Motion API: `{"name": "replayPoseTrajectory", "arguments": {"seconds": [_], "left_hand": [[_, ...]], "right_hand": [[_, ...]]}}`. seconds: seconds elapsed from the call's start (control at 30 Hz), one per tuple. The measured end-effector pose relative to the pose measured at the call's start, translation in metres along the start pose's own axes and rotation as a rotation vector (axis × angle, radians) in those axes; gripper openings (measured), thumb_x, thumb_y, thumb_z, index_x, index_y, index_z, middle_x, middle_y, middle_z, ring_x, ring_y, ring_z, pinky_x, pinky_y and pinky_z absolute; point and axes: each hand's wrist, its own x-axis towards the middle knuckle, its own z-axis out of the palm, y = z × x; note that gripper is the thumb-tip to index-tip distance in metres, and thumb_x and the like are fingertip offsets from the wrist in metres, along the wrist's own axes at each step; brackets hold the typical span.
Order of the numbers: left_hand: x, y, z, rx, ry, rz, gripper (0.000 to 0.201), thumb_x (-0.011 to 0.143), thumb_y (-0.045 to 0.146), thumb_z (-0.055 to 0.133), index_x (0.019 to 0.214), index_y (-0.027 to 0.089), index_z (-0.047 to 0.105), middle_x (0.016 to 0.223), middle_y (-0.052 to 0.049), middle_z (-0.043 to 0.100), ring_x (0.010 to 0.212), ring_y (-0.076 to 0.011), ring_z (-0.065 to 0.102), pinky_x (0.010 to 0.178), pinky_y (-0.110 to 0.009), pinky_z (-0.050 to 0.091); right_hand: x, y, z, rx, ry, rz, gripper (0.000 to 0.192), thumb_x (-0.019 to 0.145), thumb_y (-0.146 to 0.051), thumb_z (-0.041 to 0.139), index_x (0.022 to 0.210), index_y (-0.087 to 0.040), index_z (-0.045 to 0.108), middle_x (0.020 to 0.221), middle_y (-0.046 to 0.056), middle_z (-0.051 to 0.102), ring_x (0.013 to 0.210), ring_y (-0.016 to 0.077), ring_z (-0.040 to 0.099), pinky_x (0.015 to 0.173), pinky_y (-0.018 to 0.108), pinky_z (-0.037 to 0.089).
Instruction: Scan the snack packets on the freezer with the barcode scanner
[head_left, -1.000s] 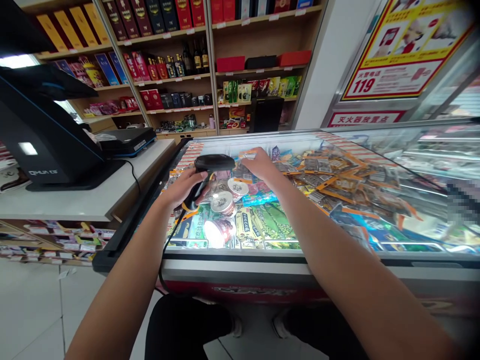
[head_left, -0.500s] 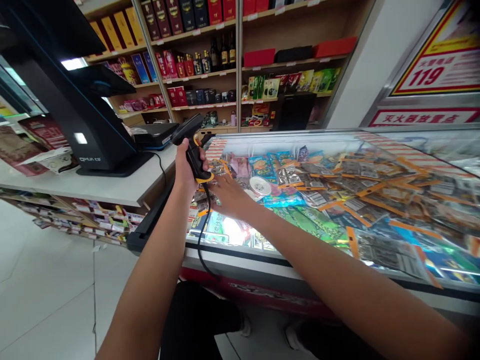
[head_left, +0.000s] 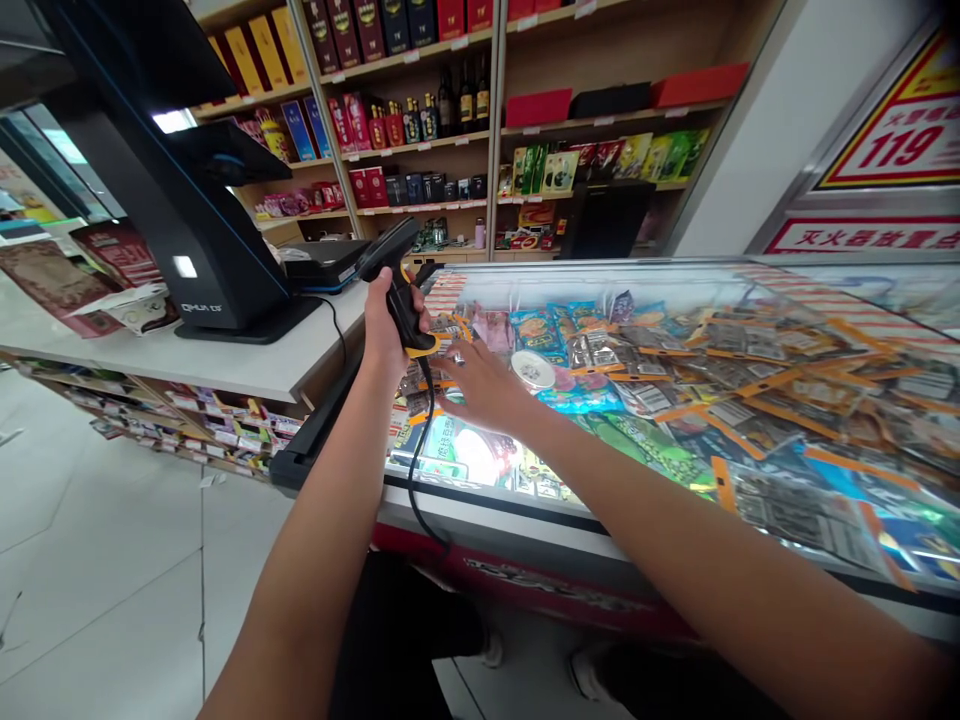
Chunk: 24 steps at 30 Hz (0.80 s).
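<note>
My left hand (head_left: 390, 325) is wrapped around the handle of a black and yellow barcode scanner (head_left: 403, 292), held upright over the near left corner of a glass-topped freezer (head_left: 525, 508). From the handle's base a black cable (head_left: 417, 462) hangs down over the freezer's front edge. Just right of the handle is my right hand (head_left: 480, 385), its fingers apart and reaching toward the scanner's base and the cable. I cannot tell whether the fingertips touch them. Behind that hand a round white lid-like item (head_left: 533, 370) lies among packaged foods (head_left: 637, 440).
On the white counter (head_left: 262, 365) at left stands a black checkout terminal (head_left: 217, 270), with a flat black device (head_left: 326, 262) behind it. Shelves (head_left: 420, 148) of boxes and bottles line the back wall. A red and white sign (head_left: 892, 140) hangs at right.
The view has shifted slightly, so the surroundings sit a little further right. My left hand still grips the scanner, and my right hand stays beside its base with fingers spread.
</note>
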Motion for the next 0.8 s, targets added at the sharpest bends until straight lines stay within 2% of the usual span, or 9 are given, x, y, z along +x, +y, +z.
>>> {"name": "replayPoseTrajectory", "arguments": {"seconds": [0.1,0.17,0.27,0.37,0.43,0.53,0.63,0.7,0.8], "left_hand": [[0.000,0.000,0.001,-0.006,0.005,-0.006,0.049,0.090,0.070,0.059,0.085,0.021,0.057,0.056,0.006,0.052,0.037,-0.0075,0.051,0.040,-0.022,0.040],[0.000,0.000,0.002,0.007,0.013,-0.014,0.050,0.089,0.071,0.059,0.086,0.021,0.057,0.057,0.006,0.052,0.037,-0.0072,0.051,0.040,-0.022,0.040],[0.000,-0.001,0.004,0.059,0.039,-0.039,0.050,0.090,0.071,0.057,0.089,0.021,0.057,0.058,0.006,0.052,0.037,-0.0075,0.050,0.040,-0.022,0.040],[0.000,-0.001,0.005,0.104,0.052,-0.046,0.048,0.093,0.069,0.053,0.090,0.021,0.056,0.059,0.005,0.052,0.037,-0.0082,0.049,0.040,-0.023,0.039],[0.000,-0.001,0.004,0.114,0.050,-0.045,0.047,0.093,0.068,0.052,0.091,0.021,0.056,0.059,0.005,0.052,0.037,-0.0082,0.049,0.041,-0.023,0.039],[-0.001,-0.003,0.002,0.106,0.015,-0.063,0.048,0.091,0.069,0.055,0.089,0.021,0.055,0.059,0.006,0.051,0.037,-0.0077,0.048,0.042,-0.022,0.040],[-0.004,-0.007,0.000,0.142,-0.155,-0.121,0.046,0.088,0.067,0.060,0.086,0.021,0.055,0.058,0.005,0.053,0.037,-0.0080,0.048,0.041,-0.023,0.037],[-0.007,-0.011,0.001,0.224,-0.325,-0.196,0.045,0.087,0.064,0.062,0.086,0.020,0.055,0.059,0.004,0.056,0.037,-0.0092,0.049,0.041,-0.024,0.036],[-0.014,-0.017,0.003,0.341,-0.533,-0.302,0.044,0.088,0.063,0.064,0.086,0.020,0.056,0.060,0.002,0.059,0.037,-0.0112,0.052,0.041,-0.025,0.037]], "right_hand": [[0.003,-0.001,0.011,0.131,-0.038,0.170,0.067,0.104,-0.052,0.052,0.160,-0.016,0.043,0.160,0.021,0.043,0.148,0.0400,0.037,0.117,0.056,0.036],[0.010,0.001,0.016,0.209,-0.052,0.305,0.074,0.105,-0.053,0.049,0.163,-0.011,0.034,0.162,0.024,0.042,0.151,0.0400,0.035,0.120,0.057,0.031],[0.020,0.004,0.017,0.304,-0.028,0.501,0.085,0.098,-0.049,0.063,0.162,-0.005,0.032,0.148,0.026,0.056,0.144,0.0403,0.044,0.119,0.055,0.032],[0.025,0.007,0.011,0.508,-0.020,0.627,0.089,0.084,-0.042,0.079,0.157,-0.010,0.039,0.122,0.018,0.070,0.120,0.0378,0.063,0.104,0.052,0.047],[0.024,0.012,0.006,0.660,0.013,0.652,0.077,0.077,-0.039,0.084,0.144,-0.014,0.053,0.105,0.011,0.072,0.098,0.0325,0.068,0.090,0.047,0.053],[0.021,0.027,0.001,0.838,0.124,0.684,0.039,0.075,-0.036,0.082,0.106,-0.017,0.068,0.085,0.005,0.067,0.077,0.0241,0.064,0.075,0.040,0.054],[0.018,0.049,-0.006,1.016,0.286,0.832,0.022,0.079,-0.037,0.074,0.091,-0.021,0.066,0.079,0.002,0.064,0.070,0.0186,0.060,0.068,0.035,0.053],[0.015,0.064,-0.012,1.074,0.401,0.922,0.021,0.081,-0.040,0.069,0.091,-0.022,0.065,0.079,0.000,0.063,0.069,0.0165,0.059,0.067,0.033,0.053],[0.008,0.081,-0.025,1.088,0.520,0.949,0.023,0.084,-0.043,0.062,0.092,-0.022,0.064,0.080,-0.001,0.064,0.070,0.0148,0.060,0.068,0.030,0.053]]}}
